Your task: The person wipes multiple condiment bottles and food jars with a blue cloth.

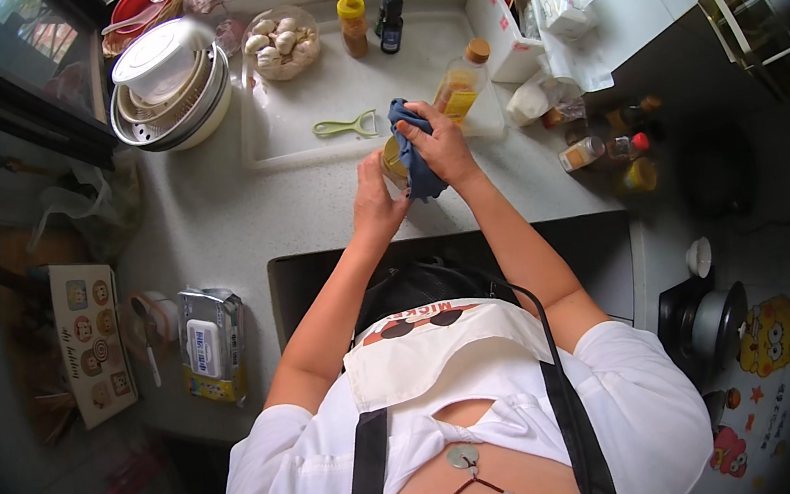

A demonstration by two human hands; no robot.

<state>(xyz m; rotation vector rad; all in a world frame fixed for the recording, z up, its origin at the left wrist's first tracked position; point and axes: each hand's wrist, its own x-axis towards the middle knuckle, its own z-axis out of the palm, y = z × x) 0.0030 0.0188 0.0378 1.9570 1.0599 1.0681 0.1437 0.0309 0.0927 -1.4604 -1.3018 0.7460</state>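
Over the front of the counter, my left hand (375, 197) is wrapped round a small jar (393, 160) that looks yellowish; much of it is hidden by my fingers and the cloth. My right hand (445, 149) grips a blue cloth (422, 176) and presses it against the jar's right side. Just beyond my right hand stands a clear bottle (459, 86) with an orange-brown cap and a yellow label. A green peeler (344, 127) lies on the white tray (301, 149) beyond my left hand.
Garlic bulbs fill a bowl (282, 43) at the back left. Beside it stand a yellow-capped bottle (353, 24) and a dark bottle (390, 23). Stacked basins (166, 87) are at far left. A wipes pack (213, 345) lies at near left. Several condiment bottles (582, 154) stand right.
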